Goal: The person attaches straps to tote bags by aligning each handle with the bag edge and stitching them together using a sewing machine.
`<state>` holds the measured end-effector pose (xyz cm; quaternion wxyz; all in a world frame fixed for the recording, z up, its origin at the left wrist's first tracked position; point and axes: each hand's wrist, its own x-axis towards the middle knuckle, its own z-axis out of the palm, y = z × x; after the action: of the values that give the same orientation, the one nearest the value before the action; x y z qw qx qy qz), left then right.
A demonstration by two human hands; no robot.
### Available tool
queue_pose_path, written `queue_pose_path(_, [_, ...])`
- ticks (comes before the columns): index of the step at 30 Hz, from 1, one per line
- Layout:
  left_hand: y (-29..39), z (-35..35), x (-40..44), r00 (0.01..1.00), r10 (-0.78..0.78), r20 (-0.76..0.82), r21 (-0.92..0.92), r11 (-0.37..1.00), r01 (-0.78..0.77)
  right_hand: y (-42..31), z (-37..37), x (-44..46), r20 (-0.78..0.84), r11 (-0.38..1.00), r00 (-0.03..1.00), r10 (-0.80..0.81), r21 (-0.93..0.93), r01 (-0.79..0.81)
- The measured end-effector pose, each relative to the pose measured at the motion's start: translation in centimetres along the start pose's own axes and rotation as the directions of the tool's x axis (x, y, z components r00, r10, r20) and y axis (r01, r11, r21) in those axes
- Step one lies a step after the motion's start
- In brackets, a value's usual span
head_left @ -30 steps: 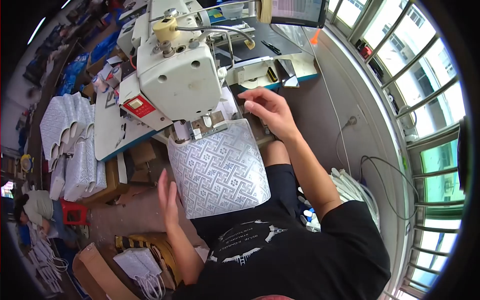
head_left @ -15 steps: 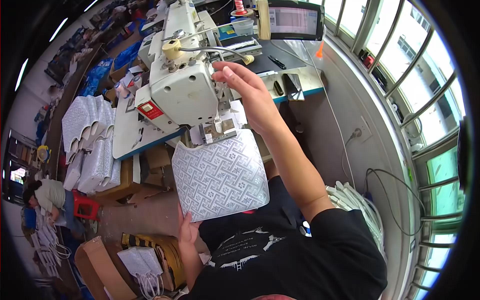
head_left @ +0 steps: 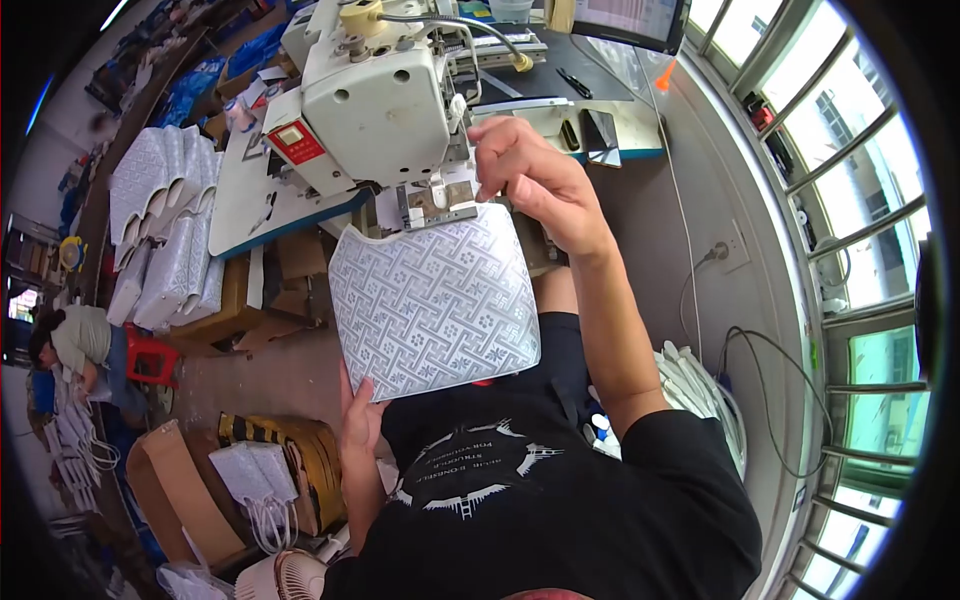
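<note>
A silver-white bag piece (head_left: 440, 310) with a woven lattice and flower pattern hangs flat in front of the sewing machine (head_left: 375, 105). Its top edge lies at the metal clamp (head_left: 440, 205) under the machine head. My left hand (head_left: 360, 415) grips the lower left corner, thumb on the front face and fingers partly hidden behind. Close to the right of the clamp, my right hand (head_left: 540, 185) has its fingers curled in near the bag's upper right edge. Whatever its fingertips may pinch is too small to see.
Stacked silver bag pieces (head_left: 165, 215) stand left of the white machine table (head_left: 240, 215). Cardboard boxes (head_left: 180, 490), a red stool (head_left: 150, 355) and a person (head_left: 80, 345) are farther left. A phone (head_left: 600, 135) lies at right, near the barred window.
My right hand has come down from the side of the machine head to beside the clamp, its fingers curling more. My left hand still holds the bag corner. The view has shifted.
</note>
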<state>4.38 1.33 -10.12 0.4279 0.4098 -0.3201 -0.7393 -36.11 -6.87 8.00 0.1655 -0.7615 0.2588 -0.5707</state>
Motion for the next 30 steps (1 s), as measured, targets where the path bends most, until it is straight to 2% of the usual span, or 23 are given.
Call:
queue_pose_path(2, [0.1,0.7,-0.4,1.0,-0.013,-0.024,-0.013,1.0,0.013,0.9,0.5,-2.3,-0.134,0.97,0.985,0.111,0.231,-0.078])
queue_pose_path(4, [0.0,1.3,-0.7,1.0,0.021,-0.003,0.001,1.0,-0.021,2.2,1.4,-4.9,-0.183,0.932,0.967,0.179,0.347,-0.107])
queue_pose_path(5, [-0.2,1.6,-1.0,0.998,0.05,0.022,0.022,0.998,-0.051,3.1,2.1,-6.5,-0.232,0.902,0.893,0.385,0.3,-0.311])
queue_pose_path(6, [-0.3,2.0,-1.4,0.996,0.075,0.047,0.044,0.996,-0.077,3.9,2.7,-8.3,-0.291,0.821,0.77,0.568,0.263,-0.506])
queue_pose_path(7, [-0.5,2.6,-1.8,0.997,0.067,0.046,0.044,0.997,-0.069,4.0,3.1,-9.9,-0.359,0.695,0.604,0.712,0.237,-0.678])
queue_pose_path(8, [-0.7,3.4,-2.2,0.995,0.073,0.07,0.063,0.995,-0.077,3.6,3.1,-11.3,-0.362,0.692,0.599,0.714,0.238,-0.681])
queue_pose_path(10, [-1.3,4.9,-2.7,0.989,0.087,0.118,0.099,0.99,-0.099,2.6,2.3,-13.9,-0.286,0.538,0.498,0.819,0.077,-0.84])
queue_pose_path(11, [-1.9,5.2,-2.8,0.989,0.08,0.12,0.101,0.991,-0.093,2.7,1.4,-15.1,-0.29,0.533,0.492,0.821,0.079,-0.842])
queue_pose_path(14, [-4.3,5.0,-2.5,0.962,0.046,0.269,0.238,0.965,-0.112,2.4,-1.7,-18.9,-0.145,0.345,0.329,0.933,0.105,-0.933])
queue_pose_path(15, [-4.8,5.0,-2.2,0.955,0.035,0.293,0.234,0.966,-0.107,2.9,-2.4,-19.8,-0.171,0.34,0.321,0.932,0.101,-0.935])
queue_pose_path(18, [-5.6,4.5,-1.4,0.954,-0.016,0.3,0.236,0.97,-0.058,6.7,-5.4,-20.5,-0.327,0.518,0.503,0.8,-0.046,-0.854])
queue_pose_path(20, [-5.6,4.7,-1.5,0.953,-0.013,0.304,0.243,0.968,-0.064,10.2,-9.0,-16.3,-0.612,0.583,0.669,0.422,-0.382,-0.717])
queue_pose_path(22, [-5.3,4.8,-1.5,0.959,-0.001,0.282,0.27,0.96,-0.079,13.7,-12.6,-11.0,-0.651,0.444,0.697,0.301,-0.551,-0.707])
queue_pose_path(23, [-5.3,4.9,-1.6,0.962,-0.006,0.272,0.277,0.958,-0.072,16.5,-14.5,-9.2,-0.625,0.405,0.729,0.281,-0.611,-0.68])
queue_pose_path(24, [-5.3,5.1,-1.4,0.963,-0.006,0.268,0.284,0.956,-0.072,19.2,-15.9,-7.8,-0.575,0.296,0.78,0.247,-0.722,-0.625])
queue_pose_path(25, [-5.5,5.3,-1.3,0.967,-0.004,0.255,0.287,0.955,-0.072,21.9,-16.7,-6.6,-0.508,0.187,0.832,0.225,-0.815,-0.548])
queue_pose_path(27, [-5.5,5.5,-2.4,0.98,0.003,0.198,0.284,0.957,-0.061,26.4,-17.7,-5.5,-0.503,-0.01,0.82,0.273,-0.854,-0.521])
queue_pose_path(28, [-5.3,5.9,-2.7,0.981,0.021,0.191,0.301,0.95,-0.079,26.8,-17.8,-4.9,-0.48,0.018,0.83,0.283,-0.863,-0.505])
queue_pose_path(30, [-4.7,6.6,-2.9,0.979,0.051,0.196,0.339,0.934,-0.117,27.1,-18.8,-3.2,-0.471,-0.01,0.682,0.56,-0.826,-0.563])
